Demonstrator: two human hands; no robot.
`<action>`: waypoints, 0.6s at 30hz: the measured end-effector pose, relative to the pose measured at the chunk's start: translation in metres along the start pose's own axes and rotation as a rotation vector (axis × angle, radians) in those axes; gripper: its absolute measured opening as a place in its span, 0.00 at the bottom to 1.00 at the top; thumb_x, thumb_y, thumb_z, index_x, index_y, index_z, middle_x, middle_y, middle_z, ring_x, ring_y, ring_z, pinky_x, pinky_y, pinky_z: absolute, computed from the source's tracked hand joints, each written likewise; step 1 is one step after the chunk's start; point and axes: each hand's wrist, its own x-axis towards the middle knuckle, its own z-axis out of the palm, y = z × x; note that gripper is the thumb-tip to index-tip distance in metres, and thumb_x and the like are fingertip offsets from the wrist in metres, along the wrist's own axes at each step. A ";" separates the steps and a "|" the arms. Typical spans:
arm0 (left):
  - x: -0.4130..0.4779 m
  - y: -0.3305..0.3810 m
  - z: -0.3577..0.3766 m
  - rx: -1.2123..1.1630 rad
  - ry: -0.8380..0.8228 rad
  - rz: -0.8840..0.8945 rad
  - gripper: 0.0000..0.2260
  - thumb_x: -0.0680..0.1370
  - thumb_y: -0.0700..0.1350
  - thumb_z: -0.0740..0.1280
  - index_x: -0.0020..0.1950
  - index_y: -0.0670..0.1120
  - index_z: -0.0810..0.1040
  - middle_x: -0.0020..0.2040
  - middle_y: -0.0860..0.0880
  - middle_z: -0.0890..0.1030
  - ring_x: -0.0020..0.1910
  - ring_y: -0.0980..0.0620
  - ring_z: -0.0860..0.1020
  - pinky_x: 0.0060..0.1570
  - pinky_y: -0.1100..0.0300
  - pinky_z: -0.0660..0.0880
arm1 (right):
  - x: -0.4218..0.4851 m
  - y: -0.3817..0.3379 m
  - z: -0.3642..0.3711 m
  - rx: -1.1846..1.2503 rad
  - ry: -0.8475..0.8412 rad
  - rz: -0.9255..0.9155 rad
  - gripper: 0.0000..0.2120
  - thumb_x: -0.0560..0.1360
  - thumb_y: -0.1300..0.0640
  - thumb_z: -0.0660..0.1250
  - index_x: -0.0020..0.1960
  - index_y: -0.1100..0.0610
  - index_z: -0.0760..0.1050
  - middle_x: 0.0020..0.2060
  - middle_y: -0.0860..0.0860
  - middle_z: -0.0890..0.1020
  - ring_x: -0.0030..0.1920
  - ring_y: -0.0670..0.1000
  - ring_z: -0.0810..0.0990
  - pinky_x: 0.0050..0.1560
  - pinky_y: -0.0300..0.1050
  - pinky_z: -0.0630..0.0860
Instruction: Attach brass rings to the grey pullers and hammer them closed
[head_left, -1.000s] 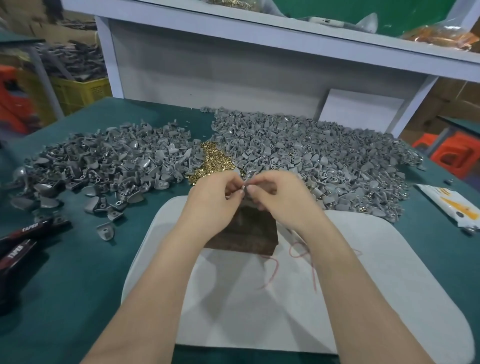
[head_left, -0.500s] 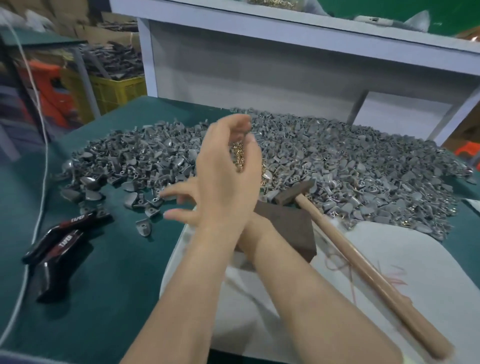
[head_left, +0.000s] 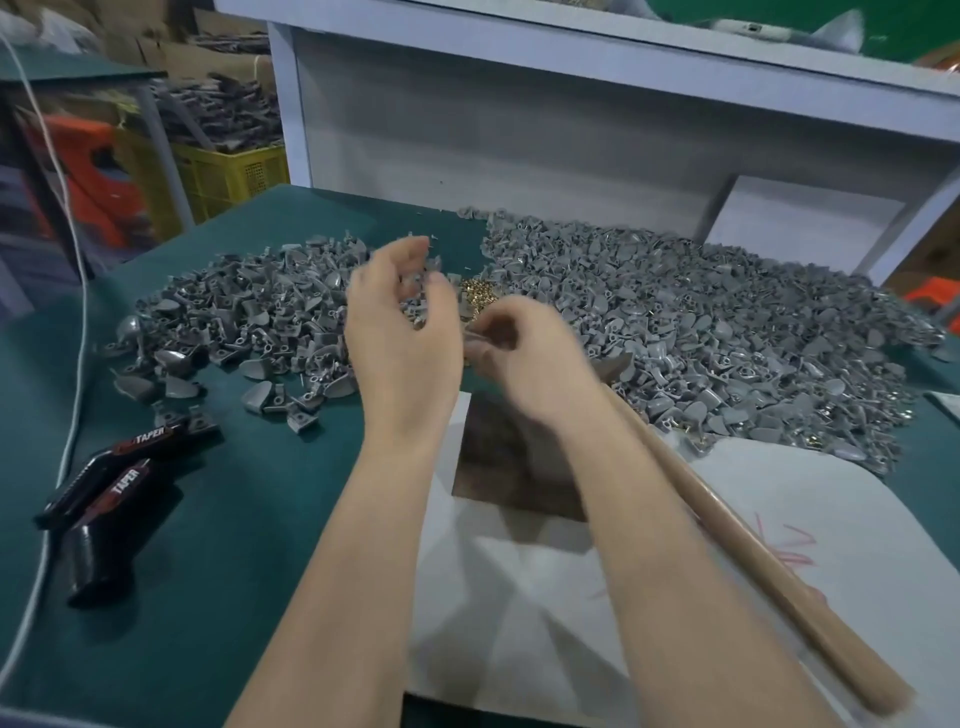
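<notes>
Brass rings (head_left: 475, 296) sit in a small heap on the green tabletop (head_left: 234, 519), with grey pullers (head_left: 701, 322) piled to either side of it. My left hand (head_left: 402, 332) hovers just over the heap's left edge, fingers loose and holding nothing; my right hand (head_left: 524, 358), just in front of the heap, has its fingers curled, but blur hides whether they pinch anything.

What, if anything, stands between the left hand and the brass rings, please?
Nothing visible does. The left hand hangs loosely open right beside the rings, at their left edge, with no object between them. The right hand, blurred, sits at their near right edge, off that path.
</notes>
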 end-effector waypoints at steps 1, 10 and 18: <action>0.000 -0.004 0.002 0.046 -0.098 -0.036 0.11 0.79 0.43 0.63 0.61 0.48 0.76 0.57 0.51 0.78 0.50 0.62 0.76 0.54 0.71 0.72 | -0.006 0.003 -0.011 0.055 0.036 0.019 0.06 0.73 0.63 0.69 0.44 0.53 0.74 0.43 0.52 0.81 0.46 0.55 0.80 0.47 0.48 0.76; -0.015 -0.008 0.017 0.050 -0.648 -0.160 0.05 0.77 0.38 0.68 0.50 0.46 0.81 0.49 0.47 0.84 0.52 0.51 0.81 0.60 0.49 0.75 | -0.047 0.032 -0.047 0.310 0.071 -0.001 0.10 0.73 0.69 0.67 0.50 0.56 0.77 0.43 0.50 0.82 0.41 0.42 0.82 0.41 0.33 0.76; -0.020 -0.007 0.021 0.037 -0.697 -0.115 0.10 0.74 0.35 0.70 0.53 0.46 0.78 0.51 0.48 0.82 0.53 0.53 0.80 0.58 0.61 0.75 | -0.047 0.045 -0.047 0.235 0.195 0.035 0.12 0.74 0.68 0.67 0.43 0.50 0.76 0.44 0.53 0.84 0.48 0.52 0.83 0.55 0.55 0.78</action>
